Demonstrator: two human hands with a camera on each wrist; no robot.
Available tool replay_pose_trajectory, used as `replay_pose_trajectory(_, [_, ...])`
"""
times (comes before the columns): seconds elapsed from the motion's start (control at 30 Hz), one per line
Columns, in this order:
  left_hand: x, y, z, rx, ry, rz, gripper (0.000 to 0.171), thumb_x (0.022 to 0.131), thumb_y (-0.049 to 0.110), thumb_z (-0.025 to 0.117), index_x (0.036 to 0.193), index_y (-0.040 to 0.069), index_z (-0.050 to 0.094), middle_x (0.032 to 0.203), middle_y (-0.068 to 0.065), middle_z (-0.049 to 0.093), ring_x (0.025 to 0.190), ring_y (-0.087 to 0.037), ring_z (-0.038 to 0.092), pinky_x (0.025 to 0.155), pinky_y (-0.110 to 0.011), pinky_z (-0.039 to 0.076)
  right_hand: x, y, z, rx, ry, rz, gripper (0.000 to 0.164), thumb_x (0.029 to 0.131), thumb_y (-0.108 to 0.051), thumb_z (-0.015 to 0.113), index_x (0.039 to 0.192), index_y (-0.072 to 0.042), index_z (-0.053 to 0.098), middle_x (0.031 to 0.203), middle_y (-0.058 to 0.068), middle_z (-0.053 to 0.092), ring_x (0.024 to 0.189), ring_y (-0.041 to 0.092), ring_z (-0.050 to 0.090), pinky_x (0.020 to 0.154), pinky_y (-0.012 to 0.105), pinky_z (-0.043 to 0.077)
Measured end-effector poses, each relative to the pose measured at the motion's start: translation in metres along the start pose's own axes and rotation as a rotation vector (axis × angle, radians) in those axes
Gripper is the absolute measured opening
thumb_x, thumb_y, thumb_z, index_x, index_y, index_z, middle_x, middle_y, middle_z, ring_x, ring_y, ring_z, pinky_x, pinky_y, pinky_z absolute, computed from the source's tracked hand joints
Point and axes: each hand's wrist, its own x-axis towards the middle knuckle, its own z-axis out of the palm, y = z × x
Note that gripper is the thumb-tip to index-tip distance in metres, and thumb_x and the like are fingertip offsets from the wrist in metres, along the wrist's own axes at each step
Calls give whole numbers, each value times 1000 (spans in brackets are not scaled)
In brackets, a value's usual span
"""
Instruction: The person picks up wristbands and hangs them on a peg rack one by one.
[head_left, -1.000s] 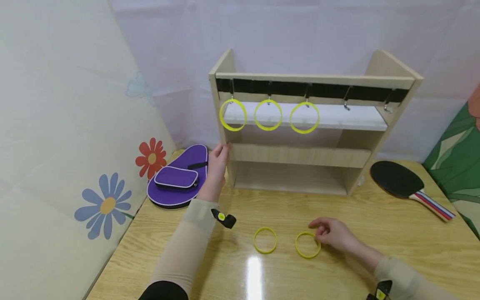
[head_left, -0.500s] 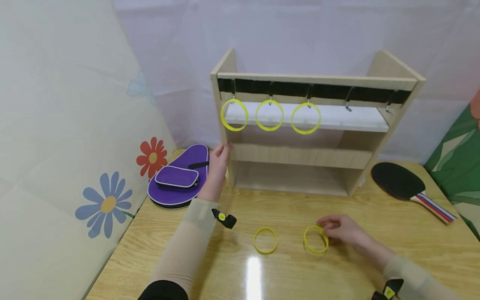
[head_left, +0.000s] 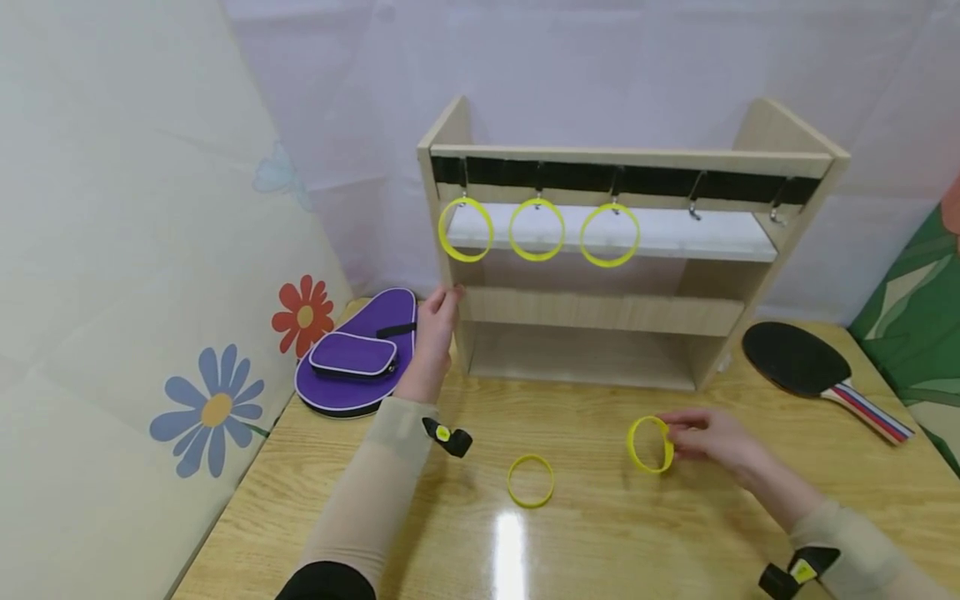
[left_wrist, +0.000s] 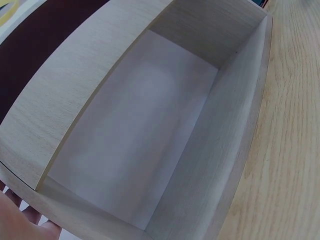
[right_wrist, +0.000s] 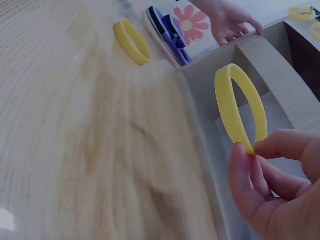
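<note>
Between thumb and fingers, my right hand (head_left: pixel 708 437) pinches a yellow wristband (right_wrist: pixel 229 106), raised off the table and tilted. A second yellow wristband (head_left: pixel 531 505) lies flat on the table to its left. My left hand (head_left: pixel 435 333) grips the left side panel of a wooden shelf (head_left: pixel 600 310); in the left wrist view its fingers (left_wrist: pixel 32 215) show outside that panel. Three yellow wristbands hang in a row on the shelf's left hooks, the rightmost one (head_left: pixel 610 263) on the middle hook. Two hooks at the right, one a bare hook (head_left: pixel 694 214), carry nothing.
A purple paddle case (head_left: pixel 356 354) lies left of the shelf, close to my left forearm. On the right, a black table tennis paddle (head_left: pixel 797 360) lies with its handle toward the front right. The wooden table (head_left: pixel 585 558) reflects a bright light.
My right hand has lifted the wristband off the table and moved it right and toward the shelf. The left hand stays on the side panel.
</note>
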Motion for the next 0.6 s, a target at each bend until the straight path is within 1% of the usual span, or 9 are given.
replay_pose_trajectory(0.07, [0,0,0,-5,3,4,31,97,25,55,68,21,45,60,10,27,59,-8,28,62,-25,23,-2,-3,-3,29,20,-2,48,94,0,58,130,26,40,96,-4,66,80,3,66,75,24,58])
replay_pose_trajectory(0.17, [-1,1,0,-10,-2,-1,31,97,25,56,69,21,43,60,11,25,58,-8,26,61,-25,22,-4,-8,-8,57,24,-15,46,95,2,56,129,28,40,97,-5,69,83,5,68,76,24,58])
replay_pose_trajectory(0.23, [0,1,0,-11,-4,-2,31,97,26,56,69,21,43,60,11,25,58,-8,26,61,-25,23,-5,-11,-12,70,32,-26,43,95,2,56,127,28,44,95,-6,68,83,6,68,76,24,58])
replay_pose_trajectory(0.3, [-1,1,0,-12,-9,-4,31,97,26,56,70,21,43,60,11,24,59,-8,26,62,-25,23,-6,-14,-16,87,42,-36,37,95,2,56,124,25,49,95,-7,68,85,7,69,77,24,58])
replay_pose_trajectory(0.37, [0,1,0,-11,-15,-7,31,98,26,55,70,20,42,61,10,25,59,-9,26,62,-26,23,-8,-17,-19,103,59,-39,33,95,1,57,122,19,55,94,-7,67,84,7,69,77,23,57])
replay_pose_trajectory(0.43, [0,1,-1,-9,-21,-17,31,98,27,55,70,20,43,61,10,25,60,-9,27,65,-26,25,-8,-19,-21,129,69,-41,23,96,0,57,117,7,63,93,-7,67,84,7,69,77,22,57])
replay_pose_trajectory(0.5, [1,1,-2,-4,-28,-28,31,99,28,54,71,20,42,61,10,25,61,-10,27,67,-28,25,-9,-22,-24,169,67,-58,19,96,1,57,110,-4,68,93,-6,67,84,7,68,76,22,57])
replay_pose_trajectory(0.6, [1,1,-3,1,-34,-45,27,99,31,54,75,20,45,61,10,24,62,-9,27,73,-29,27,-11,-28,-30,263,47,-112,27,96,4,55,99,-17,72,94,-5,69,85,8,69,76,22,57])
